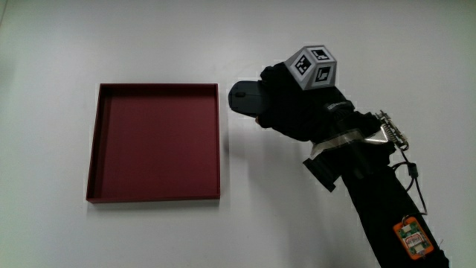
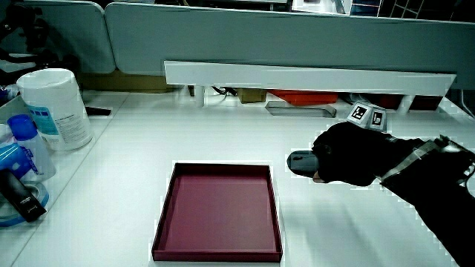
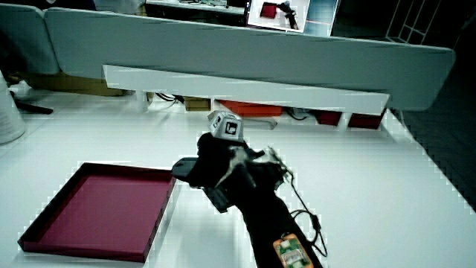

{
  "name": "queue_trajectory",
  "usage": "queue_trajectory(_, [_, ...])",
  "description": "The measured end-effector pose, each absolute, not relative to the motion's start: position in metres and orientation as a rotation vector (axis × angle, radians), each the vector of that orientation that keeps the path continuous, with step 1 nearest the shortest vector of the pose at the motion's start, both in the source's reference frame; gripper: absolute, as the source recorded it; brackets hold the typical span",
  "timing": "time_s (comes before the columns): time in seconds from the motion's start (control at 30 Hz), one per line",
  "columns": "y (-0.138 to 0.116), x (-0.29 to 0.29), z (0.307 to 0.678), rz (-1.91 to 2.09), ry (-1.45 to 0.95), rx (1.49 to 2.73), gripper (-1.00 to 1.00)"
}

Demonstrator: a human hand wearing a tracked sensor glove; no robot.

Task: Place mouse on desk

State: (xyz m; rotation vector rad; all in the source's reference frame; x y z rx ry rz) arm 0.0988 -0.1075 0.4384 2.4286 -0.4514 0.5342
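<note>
A dark grey mouse [image 1: 242, 97] lies on the white desk just beside the upper corner of the red tray [image 1: 155, 197]. The gloved hand [image 1: 286, 104] covers the mouse's rear half, fingers curled around it, with the patterned cube [image 1: 313, 67] on its back. In both side views the mouse [image 2: 300, 161] [image 3: 185, 168] sticks out from under the hand [image 2: 345, 154] [image 3: 217, 165], low at the desk surface; whether it rests on the desk or hangs just above it I cannot tell.
The shallow red tray [image 2: 216, 254] holds nothing. A white tub [image 2: 53, 107], a blue-capped bottle [image 2: 28, 144] and a black object [image 2: 20, 197] stand at the desk's edge. A low partition [image 2: 297, 76] with a shelf runs along the desk.
</note>
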Motion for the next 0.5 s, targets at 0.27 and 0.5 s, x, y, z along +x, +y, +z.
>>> queue_trajectory(0.27, [-0.116, 0.133, 0.459, 0.501, -0.303, 2.436, 0.0])
queue_trajectory(0.5, [-0.118, 0.15, 0.478, 0.459, -0.209, 2.433, 0.0])
